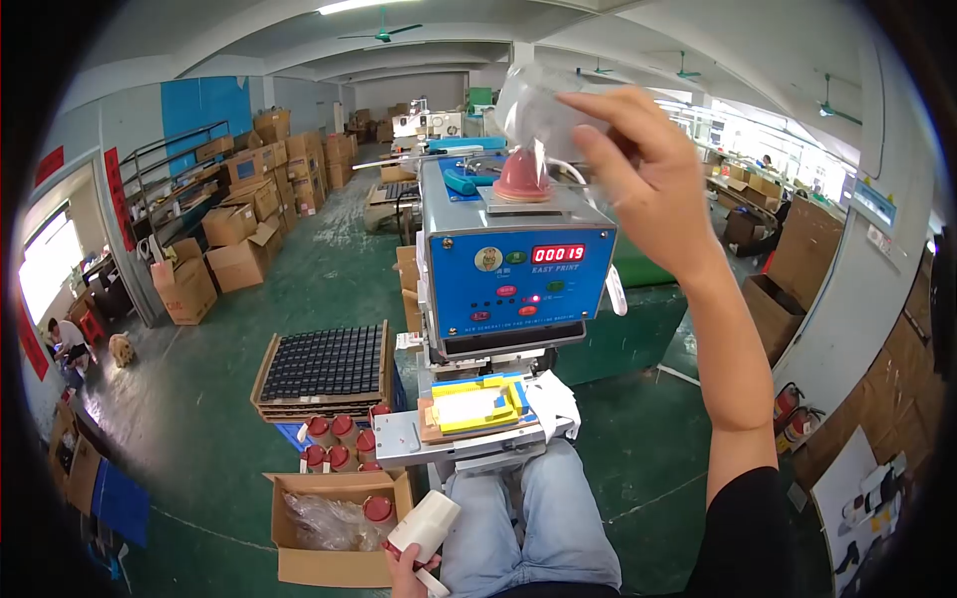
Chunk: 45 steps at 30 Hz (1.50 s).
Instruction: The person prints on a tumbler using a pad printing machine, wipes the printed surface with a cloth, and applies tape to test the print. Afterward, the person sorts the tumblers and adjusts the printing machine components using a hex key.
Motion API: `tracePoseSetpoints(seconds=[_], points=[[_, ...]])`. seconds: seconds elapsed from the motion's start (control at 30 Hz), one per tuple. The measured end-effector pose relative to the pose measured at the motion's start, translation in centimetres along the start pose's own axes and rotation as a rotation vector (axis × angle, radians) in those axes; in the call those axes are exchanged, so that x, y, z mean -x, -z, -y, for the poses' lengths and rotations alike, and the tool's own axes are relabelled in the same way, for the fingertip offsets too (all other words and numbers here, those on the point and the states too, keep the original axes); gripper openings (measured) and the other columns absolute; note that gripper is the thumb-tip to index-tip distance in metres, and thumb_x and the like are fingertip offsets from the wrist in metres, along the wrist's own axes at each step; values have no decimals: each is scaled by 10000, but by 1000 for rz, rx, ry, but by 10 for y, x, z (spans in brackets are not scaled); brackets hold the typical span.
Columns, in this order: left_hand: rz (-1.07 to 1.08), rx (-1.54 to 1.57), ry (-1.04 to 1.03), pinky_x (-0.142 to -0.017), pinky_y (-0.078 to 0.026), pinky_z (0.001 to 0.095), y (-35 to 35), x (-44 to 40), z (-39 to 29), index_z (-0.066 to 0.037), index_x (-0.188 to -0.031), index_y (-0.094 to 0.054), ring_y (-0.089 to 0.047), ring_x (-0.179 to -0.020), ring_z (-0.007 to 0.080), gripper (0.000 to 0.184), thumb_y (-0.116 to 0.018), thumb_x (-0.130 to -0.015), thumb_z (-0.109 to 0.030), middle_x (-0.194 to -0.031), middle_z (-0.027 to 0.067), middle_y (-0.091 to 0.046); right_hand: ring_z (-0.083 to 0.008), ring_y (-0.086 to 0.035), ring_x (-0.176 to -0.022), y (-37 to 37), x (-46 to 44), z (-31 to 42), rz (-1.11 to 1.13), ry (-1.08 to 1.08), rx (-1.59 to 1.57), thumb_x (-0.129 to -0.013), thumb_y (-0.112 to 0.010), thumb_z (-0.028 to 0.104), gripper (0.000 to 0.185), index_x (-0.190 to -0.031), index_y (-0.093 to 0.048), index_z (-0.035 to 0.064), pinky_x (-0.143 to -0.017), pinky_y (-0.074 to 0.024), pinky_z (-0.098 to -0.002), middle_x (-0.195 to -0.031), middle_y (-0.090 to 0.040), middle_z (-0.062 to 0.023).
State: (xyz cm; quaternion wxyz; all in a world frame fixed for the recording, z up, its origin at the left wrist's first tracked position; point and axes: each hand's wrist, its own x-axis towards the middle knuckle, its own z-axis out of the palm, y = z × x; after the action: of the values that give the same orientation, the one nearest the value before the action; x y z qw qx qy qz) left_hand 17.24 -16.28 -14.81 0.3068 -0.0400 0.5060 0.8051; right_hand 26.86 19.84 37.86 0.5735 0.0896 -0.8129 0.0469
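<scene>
My right hand [638, 149] is raised beside the top of the blue pad printing machine [513, 279], its thumb and fingers closed on a clear plastic bag [543, 105]. The bag hangs over a reddish dome-shaped pad [522, 177] on the machine's top. Low in the view, my left hand [407, 570] holds a white cup-like container [429, 523] with a red end, tilted above my lap. Between the hands, a yellow and blue fixture [478, 404] sits on the machine's metal bed. The machine's display reads 00019.
An open cardboard box [334, 573] holds clear plastic and a red-topped container. Behind it stand several red-topped containers [342, 429] and a black gridded tray [324, 364]. A white cloth [554, 402] lies beside the fixture. Stacked cartons [254, 189] and a seated person [68, 344] are at left.
</scene>
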Motion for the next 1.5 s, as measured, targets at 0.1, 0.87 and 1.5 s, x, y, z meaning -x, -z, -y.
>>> tracePoseSetpoints(seconds=[0.1,0.87,1.5], points=[[-15,-59,-1,-741,-629,324,-2,-3,4,-113,-1454,-498,-708,-988,259,489,-680,-1006,-187,-1262,151,-662,-118,-503,-728,-13,10,-7,-1,-47,7,-929,-695,-19,345,-1264,-746,44,-654,-435,-263,-1110,-658,-61],[347,-940,-201,-1006,-533,402,-33,28,-18,-14,-1457,-466,-650,-1147,313,852,-931,-753,-129,-1330,185,-612,-154,-582,-846,-115,366,-37,483,-970,67,-985,-693,131,344,-1284,-652,-33,-734,-520,-318,-1031,-642,-77],[748,-1113,-532,-1050,-497,424,-82,0,-55,-25,-1438,-595,-615,-1207,341,798,-925,-764,-298,-1364,161,-629,-126,-568,-820,-45,384,55,-348,-1699,-1236,-1067,-479,173,162,-1055,-572,41,-765,-467,-255,-976,-635,-82]])
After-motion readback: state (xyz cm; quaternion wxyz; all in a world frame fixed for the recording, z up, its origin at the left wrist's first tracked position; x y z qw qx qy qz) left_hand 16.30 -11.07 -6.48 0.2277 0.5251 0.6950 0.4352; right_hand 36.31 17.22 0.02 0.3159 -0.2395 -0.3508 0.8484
